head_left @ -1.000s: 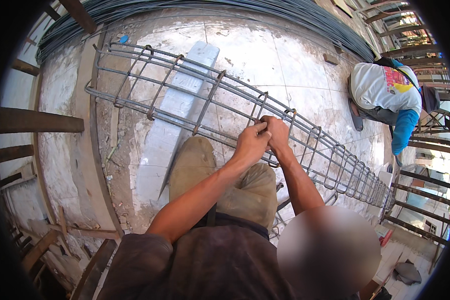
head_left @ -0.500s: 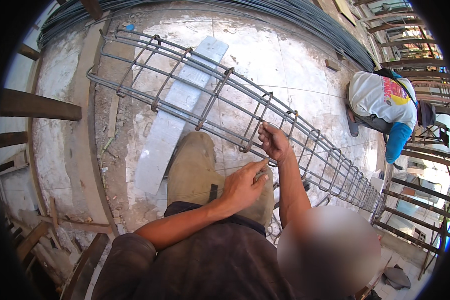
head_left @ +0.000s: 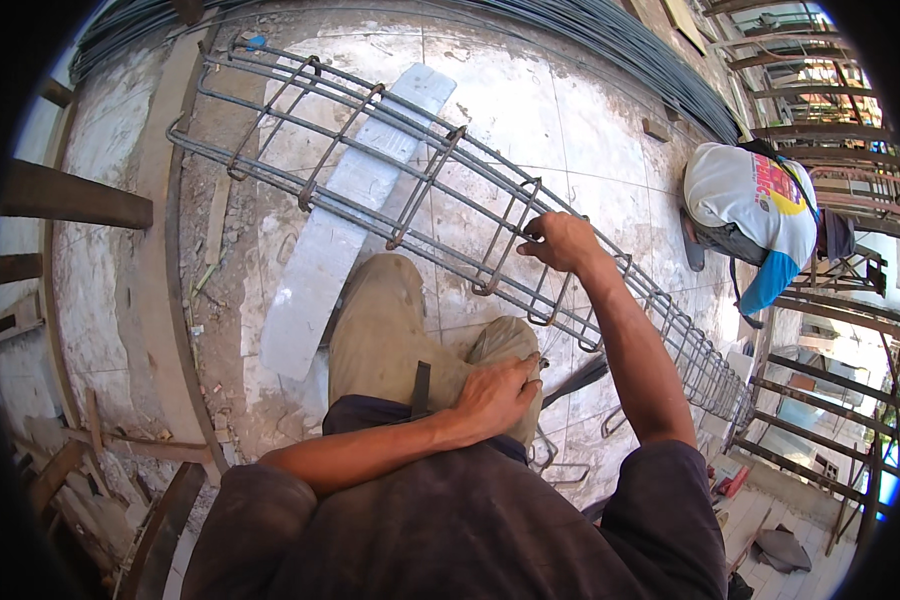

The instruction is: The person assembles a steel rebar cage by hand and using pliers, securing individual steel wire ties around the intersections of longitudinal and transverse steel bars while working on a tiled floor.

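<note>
Rebar cage [head_left: 428,183]: we see it lying aslant from the upper left of the frame, through the centre, to the right, narrowing that way. The fingers of the right hand [head_left: 562,243] are bent, thumb and forefinger pointing left at one of its stirrups near the centre. We cannot tell whether they pinch the bar or stand just beside it. The back of this hand faces up, the wrist is bent so the hand turns left, and the forearm slopes down to a dark sleeve [head_left: 665,510] at lower right.

The fingers of the left hand [head_left: 495,393] are curled, with thumb and forefinger close together toward the right. We cannot make out whether they hold anything. This hand lies back up over the trousers [head_left: 375,310], below the centre, apart from the cage. Its forearm runs almost level across the lap to the elbow at lower left.

Farther out, we find a bundle of dark wire [head_left: 578,378] just right of the left hand, and a pale board [head_left: 315,285] crossing under the cage left of centre. Long rods [head_left: 610,50] lie along the upper edge. At the right of the frame a co-worker [head_left: 745,200] in a white shirt with blue sleeves bends forward.
</note>
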`<state>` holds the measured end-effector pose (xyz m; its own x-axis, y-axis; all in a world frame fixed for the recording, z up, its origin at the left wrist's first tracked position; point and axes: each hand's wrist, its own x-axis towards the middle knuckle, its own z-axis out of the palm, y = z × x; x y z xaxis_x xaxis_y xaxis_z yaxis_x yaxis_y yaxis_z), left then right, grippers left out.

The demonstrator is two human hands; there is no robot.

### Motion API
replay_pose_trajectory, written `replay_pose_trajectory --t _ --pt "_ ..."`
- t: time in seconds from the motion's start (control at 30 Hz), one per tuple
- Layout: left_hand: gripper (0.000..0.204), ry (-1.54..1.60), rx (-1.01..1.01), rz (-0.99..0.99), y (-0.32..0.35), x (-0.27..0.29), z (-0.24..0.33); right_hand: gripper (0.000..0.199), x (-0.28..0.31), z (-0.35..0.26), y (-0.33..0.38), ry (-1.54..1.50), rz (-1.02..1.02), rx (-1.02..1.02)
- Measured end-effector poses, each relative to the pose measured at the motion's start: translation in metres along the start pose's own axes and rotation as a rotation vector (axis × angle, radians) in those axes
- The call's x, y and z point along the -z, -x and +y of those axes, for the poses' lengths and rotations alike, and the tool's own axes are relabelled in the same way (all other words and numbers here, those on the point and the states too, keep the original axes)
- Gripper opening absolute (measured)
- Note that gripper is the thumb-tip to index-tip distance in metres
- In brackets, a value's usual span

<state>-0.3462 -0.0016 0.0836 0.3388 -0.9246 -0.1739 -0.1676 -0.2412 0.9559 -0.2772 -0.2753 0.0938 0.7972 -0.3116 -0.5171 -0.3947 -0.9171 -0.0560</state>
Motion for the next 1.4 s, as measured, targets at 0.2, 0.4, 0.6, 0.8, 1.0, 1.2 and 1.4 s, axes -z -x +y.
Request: replay_pose_trajectory --t 0.2,0.4,0.6,0.8,1.0,1.2,1.4 --pt "0.056 0.024 0.011 -0.017 0.007 -0.001 0.004 0.030 -0.045 -0.007 -0.011 -0.097 0.271 -0.107" --pt "0.066 0.001 0.006 -0.033 0.024 -0.013 0.000 0.030 -0.062 0.005 -0.010 -1.315 0.069 -0.585" --pt "0.056 0.040 0.109 -0.057 0.024 0.015 0.014 0.054 -0.047 0.059 0.074 -1.175 0.538 -0.575" --pt "0.037 0.433 0.232 0.069 0.018 0.006 0.006 0.039 -0.291 0.119 0.231 -1.014 0.648 -1.020" --pt "0.031 0.350 0.387 0.029 0.021 0.011 0.028 0.052 -0.389 0.004 0.243 -0.956 0.564 -1.250" --pt "0.030 0.252 0.317 0.048 0.018 -0.012 0.030 0.065 -0.399 0.021 0.212 -0.889 0.229 -1.130" --pt "0.029 0.211 0.295 0.043 0.014 -0.013 0.029 0.078 -0.403 0.025 0.196 -0.816 0.097 -1.210"
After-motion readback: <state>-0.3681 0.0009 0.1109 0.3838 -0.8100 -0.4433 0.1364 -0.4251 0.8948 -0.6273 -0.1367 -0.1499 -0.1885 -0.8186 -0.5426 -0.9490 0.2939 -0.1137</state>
